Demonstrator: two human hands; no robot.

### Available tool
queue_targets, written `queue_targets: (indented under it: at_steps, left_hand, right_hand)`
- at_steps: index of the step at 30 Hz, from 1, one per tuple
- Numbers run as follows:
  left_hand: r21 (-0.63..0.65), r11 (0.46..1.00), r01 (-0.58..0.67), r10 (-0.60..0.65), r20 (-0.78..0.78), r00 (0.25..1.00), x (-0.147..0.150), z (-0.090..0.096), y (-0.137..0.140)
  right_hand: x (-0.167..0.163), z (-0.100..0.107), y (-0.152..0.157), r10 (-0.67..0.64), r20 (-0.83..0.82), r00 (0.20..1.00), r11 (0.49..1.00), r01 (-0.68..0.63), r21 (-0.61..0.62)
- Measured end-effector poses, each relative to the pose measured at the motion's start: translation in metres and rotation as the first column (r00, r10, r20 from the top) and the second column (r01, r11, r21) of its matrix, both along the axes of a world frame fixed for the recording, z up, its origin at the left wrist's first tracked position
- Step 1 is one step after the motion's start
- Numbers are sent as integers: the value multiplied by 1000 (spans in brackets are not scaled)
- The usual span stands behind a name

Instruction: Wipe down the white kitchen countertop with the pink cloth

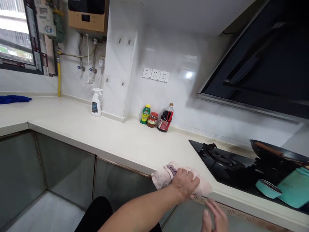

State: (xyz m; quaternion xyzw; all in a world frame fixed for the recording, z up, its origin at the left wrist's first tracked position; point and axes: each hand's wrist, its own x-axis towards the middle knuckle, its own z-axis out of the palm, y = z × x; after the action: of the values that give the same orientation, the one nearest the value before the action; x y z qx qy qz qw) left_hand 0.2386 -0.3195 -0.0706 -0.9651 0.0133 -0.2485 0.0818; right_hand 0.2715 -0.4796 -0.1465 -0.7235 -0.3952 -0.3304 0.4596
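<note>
The left hand (184, 183) lies palm down on a pale cloth (166, 175), fingers curled over it and pressing it flat at the near edge of the table (108, 135), right beside the stove (224, 164); the flat press suits wiping, judging by the hold. The right hand (214, 217) hangs open and blurred just below the table edge, near the cloth and holding nothing, as if cupped under the rim. To the right, one dark wok (277, 153) sits on the black stove, and one teal pot (293, 188) lies tipped there with its lid (267, 188) beside it. Farther back, three condiment containers stand together against the wall: a green bottle (145, 114), a red-capped jar (152, 120) and a dark sauce bottle (165, 118), kept within reach of the cooking. Left of them one spray bottle (96, 102) stands alone. At the far left, one blue cloth (14, 99) lies by the window.
</note>
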Motion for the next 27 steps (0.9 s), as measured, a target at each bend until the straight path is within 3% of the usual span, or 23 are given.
queue_targets:
  at_steps: [3,5,8,12,16,19,21,24,25,27]
  left_hand:
    - [12,999,53,-54,108,993,1,-10,5]
    - [-6,999,45,-43,164,985,3,-16,7]
    - [-2,999,46,-44,197,979,-1,-23,15]
    - [24,999,38,-42,197,979,-33,-26,44]
    - [60,998,-22,14,139,990,-91,-20,90]
    - [76,994,-84,76,98,992,-141,-14,131]
    - [86,989,-124,117,80,990,-175,-11,160]
    - [86,977,-193,189,50,981,-224,-8,204]
    - [77,972,-223,221,36,975,-240,-6,217]
    - [46,955,-292,292,8,956,-268,-2,241]
  right_hand:
    - [44,22,33,-53,77,996,992,61,-107]
    - [56,25,55,-123,52,991,981,129,-148]
    - [45,19,80,-242,24,970,967,243,-72]
    - [7,14,108,-215,66,974,976,217,-27]
    - [-39,23,146,-79,99,992,987,92,-133]
    - [-74,30,178,100,105,989,972,-75,-221]
    - [-92,36,197,294,103,950,924,-255,-286]
    - [-98,46,217,564,60,824,783,-510,-357]
    - [-92,51,221,606,48,794,749,-548,-373]
    - [-69,60,226,614,40,789,728,-546,-415]
